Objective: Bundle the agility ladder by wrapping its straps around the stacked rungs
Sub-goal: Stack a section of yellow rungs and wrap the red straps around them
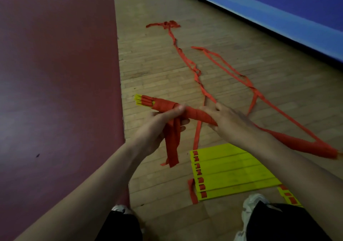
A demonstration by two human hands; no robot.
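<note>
Spanning the gap between both hands, the stack of flat yellow plastic rungs (165, 106), mostly wound in red webbing, is held above the pale wooden plank floor (157, 64). Its long axis is laid from far-left to near-right across the body. It is grasped near the middle by the left hand (163, 127), thumb on top, with short strap tails hanging below. The right hand (232, 123) is curled over the wrapped part just beside it. The loose red strap (196, 73) is trailed away from the right hand's far side, so the next turn is judged to fall to that hand.
</note>
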